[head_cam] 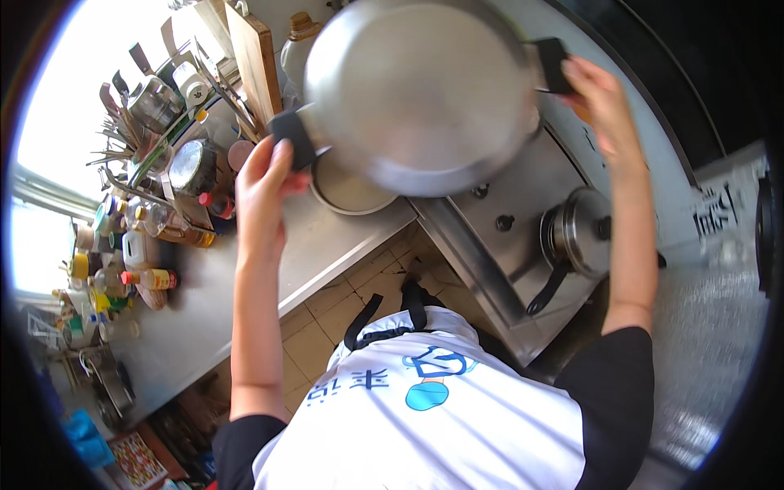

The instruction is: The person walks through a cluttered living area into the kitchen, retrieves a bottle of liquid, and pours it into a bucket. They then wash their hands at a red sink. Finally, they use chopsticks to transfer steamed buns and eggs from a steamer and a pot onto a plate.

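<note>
A large round metal pan (419,98) with two black side handles is lifted between my hands, somewhat blurred. My left hand (266,177) grips its handle at the pan's left, and my right hand (597,98) grips the opposite handle at the right. The pan spans the top of the view and hides part of the counter and stove behind it. Below its lower left rim, a shallow round vessel (355,190) shows on the metal counter, partly covered from sight. What that vessel holds cannot be told.
Bottles, jars and a utensil rack crowd the metal counter (214,306) on the left. Wooden boards (254,67) stand upright behind. At right, a lidded saucepan (579,233) sits on the stainless stove (520,184), its black handle pointing towards me. Tiled floor (331,312) shows between counter and stove.
</note>
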Tool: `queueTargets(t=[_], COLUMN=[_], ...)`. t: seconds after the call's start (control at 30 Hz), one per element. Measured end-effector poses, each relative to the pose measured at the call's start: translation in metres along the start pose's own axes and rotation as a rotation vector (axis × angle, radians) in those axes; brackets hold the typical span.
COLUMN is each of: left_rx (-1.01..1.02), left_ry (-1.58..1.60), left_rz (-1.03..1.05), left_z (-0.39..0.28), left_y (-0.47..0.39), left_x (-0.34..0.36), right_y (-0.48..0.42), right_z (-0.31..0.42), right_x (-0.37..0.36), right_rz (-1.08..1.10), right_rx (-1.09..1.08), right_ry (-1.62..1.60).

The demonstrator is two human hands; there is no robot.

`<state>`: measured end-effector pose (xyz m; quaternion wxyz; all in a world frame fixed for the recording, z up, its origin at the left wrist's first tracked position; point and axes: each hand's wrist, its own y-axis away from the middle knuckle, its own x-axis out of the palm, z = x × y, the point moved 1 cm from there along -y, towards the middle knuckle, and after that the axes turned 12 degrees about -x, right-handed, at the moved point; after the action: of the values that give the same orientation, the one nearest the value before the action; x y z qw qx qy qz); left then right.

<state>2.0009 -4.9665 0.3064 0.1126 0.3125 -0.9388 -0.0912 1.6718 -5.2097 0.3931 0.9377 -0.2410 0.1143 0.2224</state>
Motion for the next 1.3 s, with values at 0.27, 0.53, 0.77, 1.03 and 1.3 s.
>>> queueTargets(t=[0.27,0.53,0.77,1.03,1.3], left_rx=[0.141,0.128,0.087,-0.054,-0.165], left_ry=[0.345,0.856,0.841,0.968,0.904], left_rz=[-0.164,-0.260,-0.479,-0.619,-0.646], left_z=[0.057,0.109,0.209,0.272,0.284], left_y=[0.122,0.175,0.157,0.123,0.073], left_x=[-0.182,-0.292,-0.340,-0.364,-0.395], right_y=[0.085,0.168,0.216,0.230,0.199], right_z=[0.031,-0.013,-0.090,-0.189,-0.199], right_x=[0.215,0.374,0.419,0.466,0.498], right_rz=[0.055,0.036,0.096,0.140,0.150], right_rx=[-0.374,0.328,0.651,0.874,0.744], right_ry=[-0.144,-1.425,-1.124,-1.150,-0.968])
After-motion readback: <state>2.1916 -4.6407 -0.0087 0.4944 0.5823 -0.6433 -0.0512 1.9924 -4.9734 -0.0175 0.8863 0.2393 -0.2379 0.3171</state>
